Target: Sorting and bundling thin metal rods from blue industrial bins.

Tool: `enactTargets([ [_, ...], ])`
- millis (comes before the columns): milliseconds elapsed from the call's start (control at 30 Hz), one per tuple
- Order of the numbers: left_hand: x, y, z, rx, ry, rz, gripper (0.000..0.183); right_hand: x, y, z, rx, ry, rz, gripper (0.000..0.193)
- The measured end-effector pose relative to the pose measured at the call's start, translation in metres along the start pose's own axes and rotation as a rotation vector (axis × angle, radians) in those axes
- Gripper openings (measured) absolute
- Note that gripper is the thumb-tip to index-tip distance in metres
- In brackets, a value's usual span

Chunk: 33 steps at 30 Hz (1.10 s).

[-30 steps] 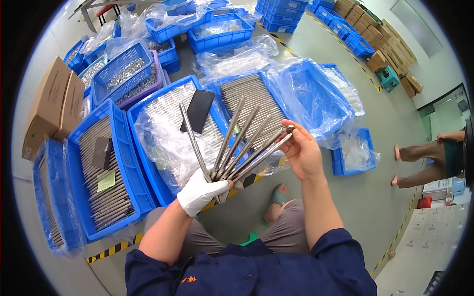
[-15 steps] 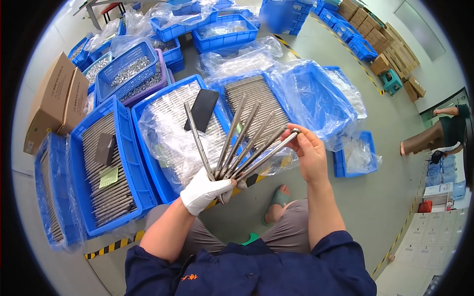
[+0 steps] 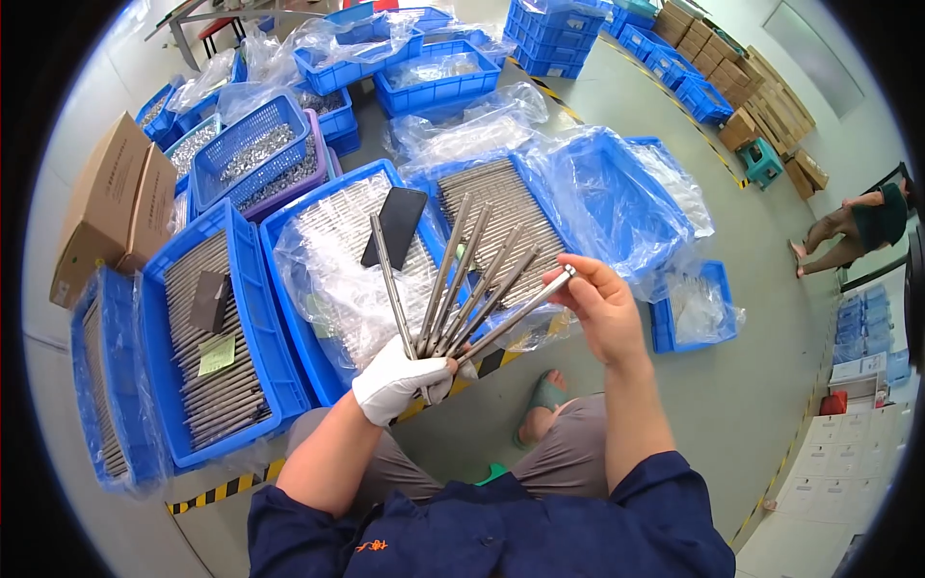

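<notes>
My left hand [image 3: 397,378], in a white glove, is closed round the lower ends of several slim metal rods [image 3: 461,275]. They fan out upward and to the right from its grip. The rightmost rod [image 3: 515,316] reaches across to my bare right hand [image 3: 602,301]. There the thumb and fingers pinch its far end, where a small shiny collar [image 3: 568,272] shows. Beyond the fan stands a blue crate of similar rods [image 3: 491,193]. Left of it is a plastic-lined crate of rods [image 3: 337,207] with a black phone [image 3: 395,227] lying on top.
Farther left, another blue crate [image 3: 279,361] holds rods, a dark block [image 3: 209,301] and a yellow note [image 3: 217,354]. Plastic film covers a blue crate [image 3: 617,197] at right. Cardboard boxes [image 3: 106,207] stand far left. A person [image 3: 853,226] is at the far right.
My right hand and the rod end in it have moved slightly down, and the pinch has shifted. The fanned rods have swung a little. The person at right has moved farther off.
</notes>
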<state>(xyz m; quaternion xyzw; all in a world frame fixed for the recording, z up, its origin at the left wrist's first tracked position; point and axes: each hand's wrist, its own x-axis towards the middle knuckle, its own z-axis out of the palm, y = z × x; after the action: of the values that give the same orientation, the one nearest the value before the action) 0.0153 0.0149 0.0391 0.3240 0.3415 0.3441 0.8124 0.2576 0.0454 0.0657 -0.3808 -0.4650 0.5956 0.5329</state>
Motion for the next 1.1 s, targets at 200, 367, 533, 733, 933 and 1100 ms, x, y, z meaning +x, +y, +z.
enactTargets([
  [200,-0.002,0.001,0.001,0.106,0.012,-0.006,0.028,-0.003,0.022,-0.006,0.005,-0.259,0.293,0.021],
  [367,0.001,-0.003,-0.002,0.137,0.050,0.038,0.021,-0.017,0.057,0.048,0.043,-0.215,0.372,0.022],
  [533,-0.002,-0.001,0.002,0.154,0.118,0.053,0.019,-0.009,0.058,0.042,0.131,-0.146,0.397,0.019],
  [733,0.001,-0.006,0.006,0.173,0.130,0.086,0.020,-0.013,0.061,0.045,0.048,-0.204,0.446,0.018],
  [933,0.002,-0.001,-0.004,0.151,0.111,0.013,0.022,-0.003,0.038,0.021,0.055,-0.172,0.525,0.017],
  [1100,0.004,-0.007,-0.008,0.033,-0.001,-0.024,0.020,-0.010,0.054,0.033,-0.026,-0.482,0.752,0.014],
])
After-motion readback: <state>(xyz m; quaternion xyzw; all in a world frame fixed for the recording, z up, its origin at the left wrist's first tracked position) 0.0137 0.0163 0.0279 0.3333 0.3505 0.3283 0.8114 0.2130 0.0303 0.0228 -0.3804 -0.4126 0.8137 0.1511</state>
